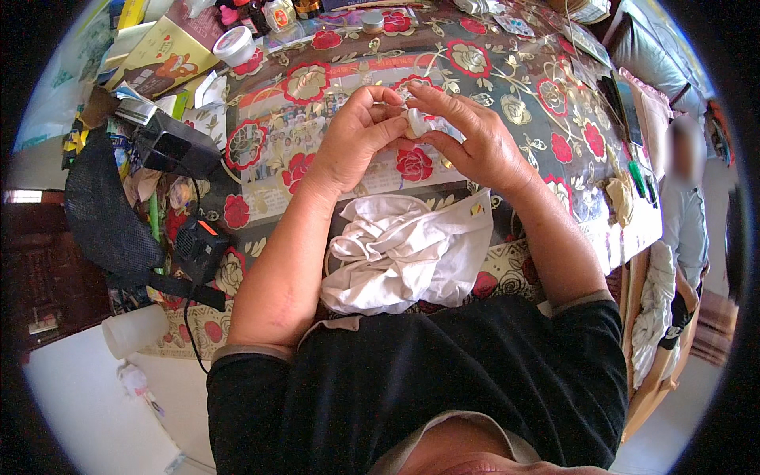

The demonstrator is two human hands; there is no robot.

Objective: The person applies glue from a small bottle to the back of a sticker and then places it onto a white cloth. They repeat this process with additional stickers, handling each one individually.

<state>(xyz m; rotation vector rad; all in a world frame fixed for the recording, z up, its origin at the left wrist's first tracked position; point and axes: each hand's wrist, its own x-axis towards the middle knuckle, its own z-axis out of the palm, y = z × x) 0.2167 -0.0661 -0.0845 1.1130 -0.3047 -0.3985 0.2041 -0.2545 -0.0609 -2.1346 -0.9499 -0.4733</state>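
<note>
A small white piece (pixel 415 124) is pinched in the fingers of the left hand (pixel 366 127) above the flowered tablecloth (pixel 514 108); the right hand (pixel 475 142) is curved round it, its grip unable to be told. Between the 2 forearms (pixel 285 257), a crumpled white cloth (pixel 396 253) is laid.

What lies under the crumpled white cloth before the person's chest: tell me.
Past the edges of the crumpled white cloth, the rose-patterned table cover shows, with a pale patterned strip at right. Whatever its folds cover cannot be seen.
</note>
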